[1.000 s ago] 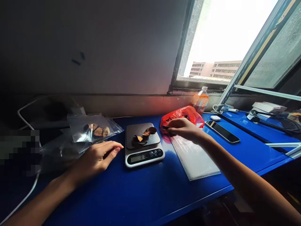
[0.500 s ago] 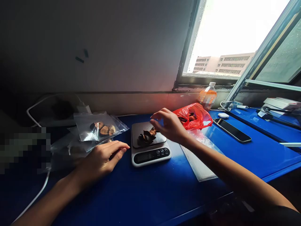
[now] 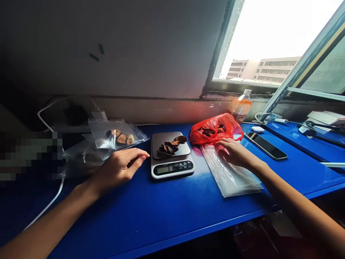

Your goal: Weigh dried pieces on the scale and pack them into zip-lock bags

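A kitchen scale with a lit display stands in front of me. Dark, curled pieces of dried peel or shell lie on its metal plate. My left hand rests on the table just left of the scale, loosely curved and empty, thumb and forefinger slightly apart. To the right, my right hand hovers over a stack of clear plastic bags, fingers bent and apart, nothing visible in them. Its fingertips are near the front edge of a red plastic bag, which holds more dark pieces.
Clear zip bags, one with brownish dried pieces, lie left of the scale. Behind the red bag is an orange drink bottle. A phone and a white earbud case lie to the right on the blue table.
My right hand has moved from above the scale plate to the right, over the clear bags. The pieces stay on the plate, and the display now shows digits. My left hand stays put.
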`<state>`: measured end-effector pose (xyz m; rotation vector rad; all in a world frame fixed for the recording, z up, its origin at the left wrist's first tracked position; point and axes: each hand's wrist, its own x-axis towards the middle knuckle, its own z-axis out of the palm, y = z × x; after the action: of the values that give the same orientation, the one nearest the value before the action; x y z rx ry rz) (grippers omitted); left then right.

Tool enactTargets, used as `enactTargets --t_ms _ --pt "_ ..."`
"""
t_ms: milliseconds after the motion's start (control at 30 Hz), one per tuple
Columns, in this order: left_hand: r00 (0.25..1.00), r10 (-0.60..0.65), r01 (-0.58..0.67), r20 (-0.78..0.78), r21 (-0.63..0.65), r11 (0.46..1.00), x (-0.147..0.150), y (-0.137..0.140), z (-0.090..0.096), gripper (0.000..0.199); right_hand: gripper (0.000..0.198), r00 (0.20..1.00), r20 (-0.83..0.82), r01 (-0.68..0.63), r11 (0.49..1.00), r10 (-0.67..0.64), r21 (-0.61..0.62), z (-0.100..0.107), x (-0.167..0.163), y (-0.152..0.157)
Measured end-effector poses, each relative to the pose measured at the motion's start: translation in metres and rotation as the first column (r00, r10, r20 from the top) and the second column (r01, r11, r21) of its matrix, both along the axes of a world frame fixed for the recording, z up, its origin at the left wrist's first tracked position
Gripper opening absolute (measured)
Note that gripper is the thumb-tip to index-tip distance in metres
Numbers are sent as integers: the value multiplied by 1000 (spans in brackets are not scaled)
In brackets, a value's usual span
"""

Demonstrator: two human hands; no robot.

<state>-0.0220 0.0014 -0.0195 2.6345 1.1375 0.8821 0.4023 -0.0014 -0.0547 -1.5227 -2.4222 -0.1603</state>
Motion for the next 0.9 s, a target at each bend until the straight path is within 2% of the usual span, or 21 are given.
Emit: enactTargets --t_ms 167,433,533,667,800,900 --pt "999 37 -37 9 -8 999 -5 4 -2 27 18 1000 1 30 999 -30 14 0 -7 3" --pt "999 23 -24 24 21 999 -1 2 1 24 25 993 50 92 977 -103 191 -4 -10 -2" --pt "999 16 -17 30 24 1000 0 0 3 24 24 991 54 108 973 -122 204 -3 -13 -5" --pt "1000 21 -20 17 -10 1000 1 -3 6 27 19 992 62 99 984 -109 149 -4 -13 -3" --pt "999 33 -33 13 -45 998 1 -4 7 29 24 998 21 49 983 -53 174 -7 -10 5" --pt "999 37 -36 17 -37 999 2 -5 6 28 24 998 -64 38 977 -25 208 4 -15 2"
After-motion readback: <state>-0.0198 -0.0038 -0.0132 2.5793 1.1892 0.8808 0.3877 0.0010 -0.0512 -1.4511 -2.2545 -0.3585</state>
